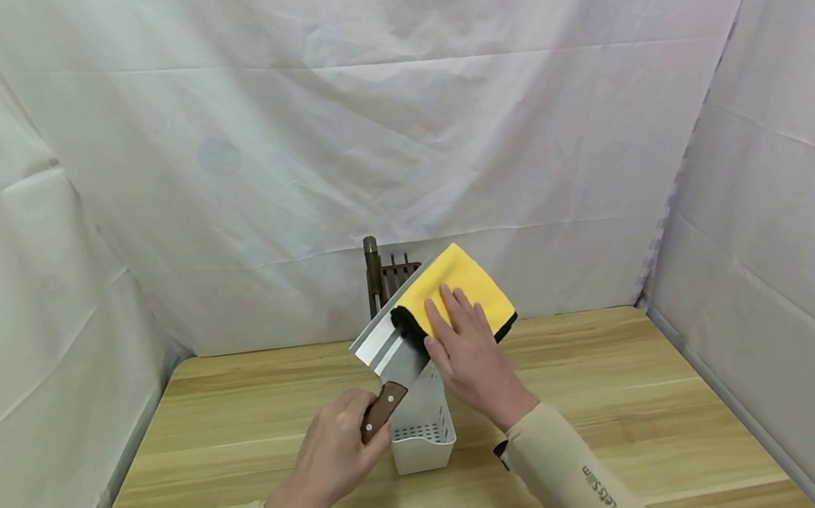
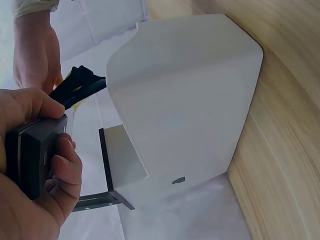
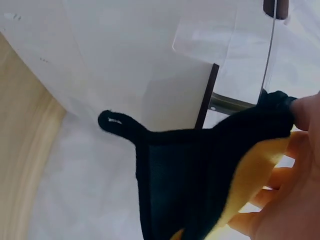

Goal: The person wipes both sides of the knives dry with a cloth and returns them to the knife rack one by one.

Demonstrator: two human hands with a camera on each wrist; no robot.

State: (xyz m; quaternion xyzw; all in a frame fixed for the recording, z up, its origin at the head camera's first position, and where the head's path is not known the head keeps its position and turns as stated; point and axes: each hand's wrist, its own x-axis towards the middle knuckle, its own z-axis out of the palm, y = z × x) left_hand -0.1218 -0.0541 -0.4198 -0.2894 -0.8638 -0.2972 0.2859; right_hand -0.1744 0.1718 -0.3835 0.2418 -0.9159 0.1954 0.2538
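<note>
In the head view my left hand (image 1: pixel 332 451) grips the brown wooden handle (image 1: pixel 384 412) of a cleaver (image 1: pixel 380 345), its broad blade slanting up to the right. A yellow cloth (image 1: pixel 467 281) with black edging lies over much of the blade and hides its far part. Fairly straight fingers of my right hand (image 1: pixel 468 356) press on the cloth from above. The right wrist view shows the cloth's dark side (image 3: pixel 170 175) hanging below the blade, with a small loop at its corner. In the left wrist view the fingers of my left hand (image 2: pixel 65 160) are curled round the handle.
Beneath the cleaver stands a white holder (image 1: pixel 425 453) with a perforated tray at its front. A dark-handled tool (image 1: pixel 372 262) stands upright at its back, beside a dark slotted rack (image 1: pixel 398 272). White sheets (image 1: pixel 363 125) surround the wooden table (image 1: pixel 247 440).
</note>
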